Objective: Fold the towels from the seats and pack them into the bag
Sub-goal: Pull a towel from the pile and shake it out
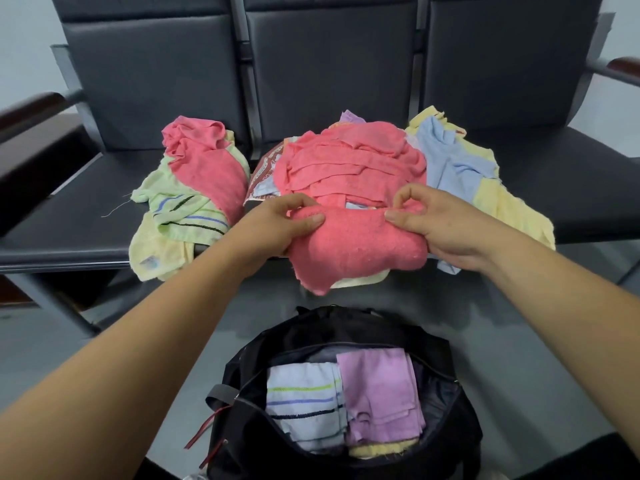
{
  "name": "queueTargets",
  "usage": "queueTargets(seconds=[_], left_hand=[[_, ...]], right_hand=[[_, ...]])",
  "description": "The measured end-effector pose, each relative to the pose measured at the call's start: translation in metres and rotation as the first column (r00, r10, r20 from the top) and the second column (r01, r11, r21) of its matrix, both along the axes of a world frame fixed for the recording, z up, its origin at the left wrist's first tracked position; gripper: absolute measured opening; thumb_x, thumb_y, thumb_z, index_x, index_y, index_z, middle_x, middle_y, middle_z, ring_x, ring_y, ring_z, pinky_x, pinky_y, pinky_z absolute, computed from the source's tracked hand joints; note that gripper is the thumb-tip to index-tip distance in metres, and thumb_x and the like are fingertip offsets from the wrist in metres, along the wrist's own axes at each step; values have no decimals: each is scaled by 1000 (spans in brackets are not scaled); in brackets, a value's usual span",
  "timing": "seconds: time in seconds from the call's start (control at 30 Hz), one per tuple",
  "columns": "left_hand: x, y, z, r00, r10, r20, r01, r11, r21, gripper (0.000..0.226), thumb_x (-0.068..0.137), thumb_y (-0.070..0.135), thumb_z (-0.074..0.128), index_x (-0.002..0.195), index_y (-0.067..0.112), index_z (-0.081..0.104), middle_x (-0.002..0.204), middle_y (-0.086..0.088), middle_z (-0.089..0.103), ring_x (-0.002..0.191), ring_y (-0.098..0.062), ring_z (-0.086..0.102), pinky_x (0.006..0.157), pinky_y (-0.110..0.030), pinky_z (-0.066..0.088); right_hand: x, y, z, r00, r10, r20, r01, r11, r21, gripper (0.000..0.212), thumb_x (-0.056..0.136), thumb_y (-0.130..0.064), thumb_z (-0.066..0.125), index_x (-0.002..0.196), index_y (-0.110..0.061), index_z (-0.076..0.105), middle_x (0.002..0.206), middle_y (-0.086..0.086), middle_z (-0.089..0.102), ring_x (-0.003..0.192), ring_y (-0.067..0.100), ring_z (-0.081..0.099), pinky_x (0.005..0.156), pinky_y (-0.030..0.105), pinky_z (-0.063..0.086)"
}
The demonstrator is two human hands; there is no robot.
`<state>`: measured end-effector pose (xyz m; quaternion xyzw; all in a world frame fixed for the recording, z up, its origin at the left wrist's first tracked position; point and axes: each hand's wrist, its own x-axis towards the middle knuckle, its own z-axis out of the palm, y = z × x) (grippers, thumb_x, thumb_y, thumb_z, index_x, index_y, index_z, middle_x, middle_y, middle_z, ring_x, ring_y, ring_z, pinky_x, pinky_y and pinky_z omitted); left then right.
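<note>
Sprawling beyond the left hand [277,226], a crumpled heap of pink, green and yellow towels [194,192] lies on the black padded seat [69,209]. That hand curls round the left end of a folded pink terry towel [356,247]; the right hand [436,230] pinches its right end. The towel's long axis runs hand to hand. The open black fabric bag [346,323] sits below both hands, nearer the person, roughly midway, so lowering straight down looks likely. Rumpled blue and yellow towels [460,168] lie past the right hand.

Grey floor [467,327], pale wall [20,36] — wooden armrest [31,105] at left, second armrest [623,65] at right
</note>
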<state>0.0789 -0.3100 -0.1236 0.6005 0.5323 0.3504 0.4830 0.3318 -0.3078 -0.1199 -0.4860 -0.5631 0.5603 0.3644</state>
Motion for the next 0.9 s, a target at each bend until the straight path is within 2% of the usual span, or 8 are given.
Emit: queueTargets(seconds=[0.17,0.27,0.4,0.53,0.63,0.77,0.83,0.9], left_hand=[[11,-1,10,794,236,560,-21,931,-364,39,77,54,68,92,18,68,86,2,73,81,-17,71,66,-31,57],[9,-2,9,780,118,615,82,954,-287,45,74,41,68,110,15,67,105,-4,74,88,-17,73,69,-31,61],[8,-5,-6,994,19,108,-13,999,-48,45,79,0,78,121,13,68,115,-12,70,96,-15,69,81,-23,59],[6,-6,-16,915,92,-393,14,966,258,14,86,25,78,99,21,73,84,9,68,75,-3,59,69,-17,46],[6,-5,-28,855,97,-509,69,952,297,10,91,35,71,90,25,69,76,7,64,70,-8,60,68,-25,47],[6,-8,-55,993,109,-38,-110,993,-48,33,84,31,78,96,1,70,88,-15,66,83,-25,64,85,-39,58],[12,-12,-67,951,161,265,-88,959,-268,46,72,33,78,101,-2,68,96,-16,65,92,-26,60,85,-39,52],[16,-17,-74,930,134,343,-16,945,-327,42,68,24,78,102,1,70,100,-13,71,91,-22,68,79,-31,55]], right_hand=[[-1,-7,19,839,-124,-529,-37,958,-283,15,94,-21,64,100,-17,76,106,6,76,91,19,75,78,36,63],[4,-8,25,845,-42,-533,-70,979,-189,28,93,-25,65,119,-22,73,123,5,72,111,20,71,92,37,59],[5,-8,2,986,-33,-164,5,985,-171,51,76,7,75,122,-16,70,133,11,62,114,27,67,87,34,61],[3,-7,-25,992,-122,46,124,990,-63,39,71,7,84,105,-10,75,140,6,57,124,20,58,91,29,58],[9,-6,-36,944,-158,289,132,985,108,40,67,-9,92,100,-24,75,137,-5,58,132,16,50,110,36,46],[13,-15,-49,976,-63,209,52,997,55,53,72,6,85,112,-25,71,137,3,56,130,21,53,106,38,51],[15,-20,-57,962,-79,260,62,996,70,57,72,7,84,118,-23,69,132,2,59,123,19,57,103,36,53],[18,-25,-65,914,-109,391,69,991,114,56,71,0,87,119,-22,69,123,0,63,113,17,61,97,33,54]])
